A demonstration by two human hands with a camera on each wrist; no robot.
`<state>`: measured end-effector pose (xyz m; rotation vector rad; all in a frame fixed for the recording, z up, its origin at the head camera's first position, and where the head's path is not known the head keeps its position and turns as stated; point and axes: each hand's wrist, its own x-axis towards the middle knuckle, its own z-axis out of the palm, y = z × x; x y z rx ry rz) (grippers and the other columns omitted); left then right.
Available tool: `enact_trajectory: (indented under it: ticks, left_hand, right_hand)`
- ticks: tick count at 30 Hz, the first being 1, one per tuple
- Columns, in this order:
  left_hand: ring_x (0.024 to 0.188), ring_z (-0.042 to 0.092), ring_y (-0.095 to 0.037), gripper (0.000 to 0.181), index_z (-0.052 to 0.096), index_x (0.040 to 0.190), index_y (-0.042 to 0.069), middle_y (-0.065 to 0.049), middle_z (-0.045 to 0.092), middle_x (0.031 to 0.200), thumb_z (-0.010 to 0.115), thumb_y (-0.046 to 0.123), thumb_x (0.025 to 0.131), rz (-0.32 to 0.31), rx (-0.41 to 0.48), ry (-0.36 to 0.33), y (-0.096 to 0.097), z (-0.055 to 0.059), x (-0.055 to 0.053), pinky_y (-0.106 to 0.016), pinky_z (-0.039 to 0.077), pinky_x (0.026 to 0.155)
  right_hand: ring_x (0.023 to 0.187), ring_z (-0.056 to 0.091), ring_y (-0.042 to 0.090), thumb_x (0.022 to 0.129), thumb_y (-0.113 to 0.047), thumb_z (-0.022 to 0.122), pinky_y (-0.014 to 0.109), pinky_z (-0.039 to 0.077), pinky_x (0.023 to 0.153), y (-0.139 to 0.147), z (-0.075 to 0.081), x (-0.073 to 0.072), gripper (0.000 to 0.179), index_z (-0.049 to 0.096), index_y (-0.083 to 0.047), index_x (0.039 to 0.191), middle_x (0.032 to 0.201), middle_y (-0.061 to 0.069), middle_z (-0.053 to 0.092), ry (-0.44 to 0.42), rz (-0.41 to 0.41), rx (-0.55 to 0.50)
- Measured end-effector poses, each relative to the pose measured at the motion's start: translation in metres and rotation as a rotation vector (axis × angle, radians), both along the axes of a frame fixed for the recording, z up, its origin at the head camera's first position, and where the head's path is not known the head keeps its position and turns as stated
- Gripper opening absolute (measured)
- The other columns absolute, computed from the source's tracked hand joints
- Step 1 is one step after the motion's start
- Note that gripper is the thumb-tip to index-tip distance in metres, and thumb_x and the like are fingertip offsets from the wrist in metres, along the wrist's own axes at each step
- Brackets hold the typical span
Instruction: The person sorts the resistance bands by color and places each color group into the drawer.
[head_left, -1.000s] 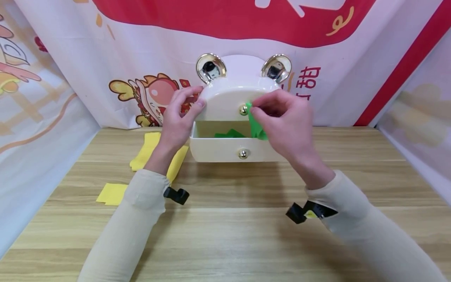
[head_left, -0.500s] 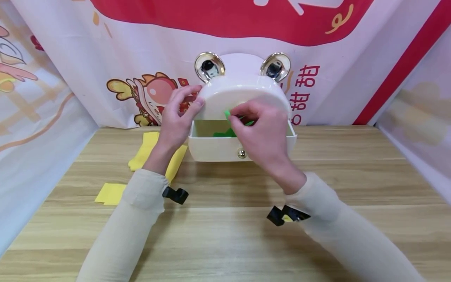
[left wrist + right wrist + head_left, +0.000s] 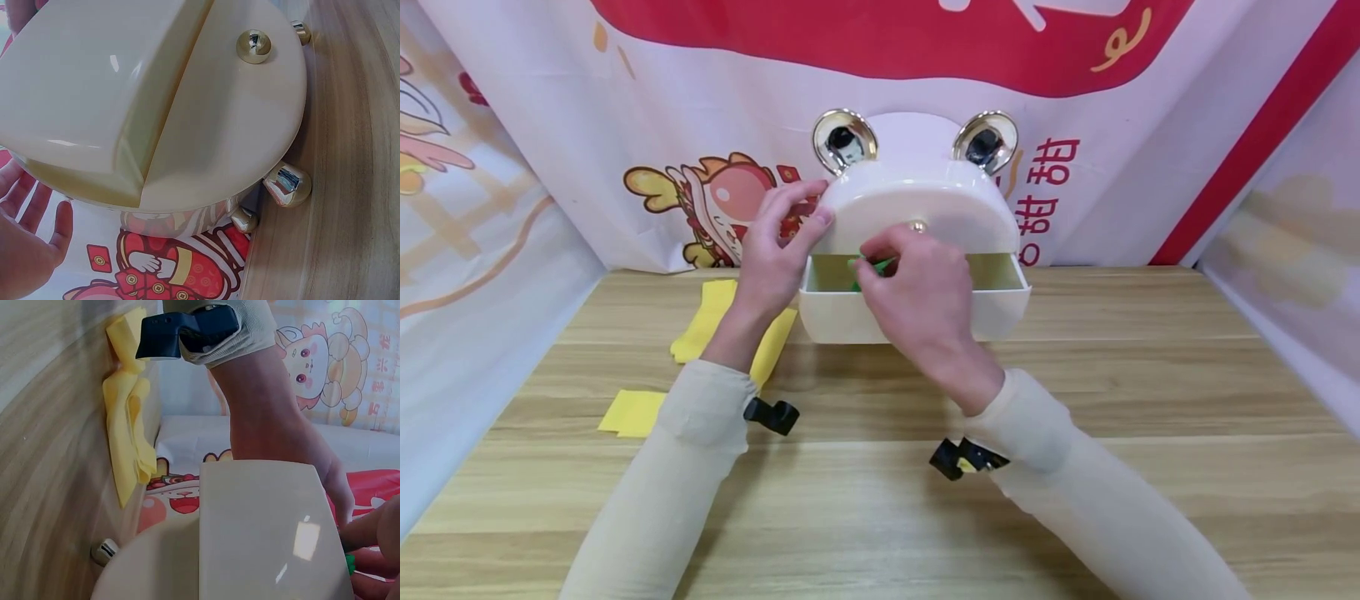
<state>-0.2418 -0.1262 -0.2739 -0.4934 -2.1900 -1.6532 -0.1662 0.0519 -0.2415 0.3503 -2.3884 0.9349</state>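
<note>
A cream-white rounded storage box [image 3: 917, 198] with two gold-rimmed round eyes on top stands against the backdrop. Its lower drawer [image 3: 835, 318] is pulled out toward me. At the box's upper left side my left hand [image 3: 775, 254] touches the edge with extended fingertips, the thumb near the front face. My right hand [image 3: 917, 304] is over the drawer opening, pinching a piece of green cloth [image 3: 884, 267] between thumb and fingers. Only a scrap of this green cloth [image 3: 350, 564] shows in the right wrist view, beside the drawer wall. My right hand hides the lower drawer's knob.
Yellow cloth pieces [image 3: 706, 327] lie on the wooden table [image 3: 880, 500] to the left, partly under my left forearm. A gold knob [image 3: 254, 46] sits on the box's front face. Printed backdrop cloth [image 3: 722, 92] hangs close behind the box.
My right hand has moved left and down with the green cloth, from beside the upper knob to the drawer's opening. My left hand has stayed at the box's side.
</note>
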Motion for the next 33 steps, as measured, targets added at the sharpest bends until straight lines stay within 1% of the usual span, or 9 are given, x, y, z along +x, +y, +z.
enact_trajectory:
  ticks: [3,5,8,12,16,21,25,30,33]
  left_hand:
    - [0.131,0.054,-0.017,0.045,0.062,0.147,0.021,-0.002,0.053,0.148,0.062,0.038,0.105,0.001,-0.002,0.005,0.001,0.0,0.0,-0.039,0.055,0.107]
    - [0.131,0.054,-0.017,0.045,0.062,0.147,0.021,-0.002,0.054,0.148,0.062,0.039,0.105,0.003,-0.004,0.006,0.001,0.001,0.0,-0.039,0.055,0.106]
    - [0.131,0.055,-0.017,0.045,0.062,0.146,0.021,-0.002,0.054,0.147,0.062,0.039,0.105,0.008,-0.006,0.004,0.001,0.001,0.0,-0.04,0.055,0.106]
    - [0.131,0.054,-0.016,0.045,0.062,0.146,0.022,-0.001,0.054,0.147,0.062,0.04,0.104,0.012,-0.007,-0.002,0.0,0.0,0.0,-0.041,0.055,0.107]
    - [0.131,0.054,-0.016,0.045,0.062,0.146,0.022,-0.001,0.054,0.148,0.061,0.04,0.105,0.009,-0.006,-0.003,0.0,0.0,0.0,-0.04,0.055,0.107]
    - [0.131,0.054,-0.016,0.045,0.062,0.146,0.022,-0.001,0.053,0.148,0.061,0.04,0.105,0.008,-0.009,-0.003,0.0,0.0,0.0,-0.04,0.055,0.107]
    - [0.131,0.054,-0.015,0.046,0.062,0.147,0.022,0.0,0.053,0.148,0.061,0.04,0.105,0.012,-0.008,-0.009,-0.001,0.001,0.0,-0.041,0.054,0.108]
    - [0.132,0.054,-0.015,0.046,0.062,0.147,0.022,0.0,0.054,0.149,0.061,0.04,0.105,0.014,-0.006,-0.01,0.0,0.001,0.0,-0.04,0.054,0.108]
    - [0.132,0.054,-0.016,0.046,0.061,0.148,0.022,0.0,0.054,0.15,0.061,0.04,0.105,0.014,-0.006,-0.014,0.0,0.0,0.001,-0.04,0.054,0.109]
  right_hand:
    - [0.088,0.078,0.02,0.092,-0.023,0.081,0.037,0.058,0.078,-0.002,0.0,0.001,0.014,0.082,-0.011,0.1,0.097,0.003,0.083,-0.05,0.004,0.018]
    - [0.089,0.078,0.02,0.092,-0.024,0.081,0.036,0.058,0.077,-0.003,0.0,0.002,0.014,0.082,-0.012,0.1,0.097,0.002,0.083,-0.067,0.008,0.022]
    - [0.088,0.077,0.02,0.093,-0.024,0.081,0.036,0.057,0.077,-0.003,0.0,0.001,0.014,0.082,-0.013,0.1,0.097,0.001,0.083,-0.061,0.021,0.021]
    - [0.089,0.078,0.019,0.094,-0.022,0.08,0.036,0.057,0.082,0.0,-0.001,0.001,0.014,0.082,-0.012,0.102,0.098,0.002,0.083,-0.043,0.058,-0.002]
    - [0.088,0.08,0.017,0.094,-0.019,0.08,0.034,0.06,0.084,0.003,-0.002,0.004,0.013,0.081,-0.009,0.102,0.099,0.005,0.083,-0.014,0.112,-0.059]
    - [0.086,0.079,0.017,0.094,-0.014,0.081,0.038,0.064,0.078,0.011,-0.003,0.008,0.014,0.081,-0.005,0.104,0.099,0.008,0.083,0.042,0.183,-0.173]
    - [0.088,0.078,0.018,0.093,-0.013,0.082,0.038,0.064,0.075,0.02,-0.005,0.011,0.018,0.08,-0.003,0.107,0.102,0.008,0.082,0.078,0.201,-0.235]
    - [0.086,0.077,0.017,0.092,-0.01,0.083,0.026,0.059,0.071,0.033,-0.013,0.019,0.02,0.079,-0.001,0.109,0.103,0.01,0.082,0.13,0.192,-0.292]
    - [0.084,0.074,0.017,0.092,-0.01,0.082,0.018,0.054,0.067,0.041,-0.02,0.026,0.019,0.078,0.0,0.108,0.101,0.011,0.081,0.148,0.154,-0.323]
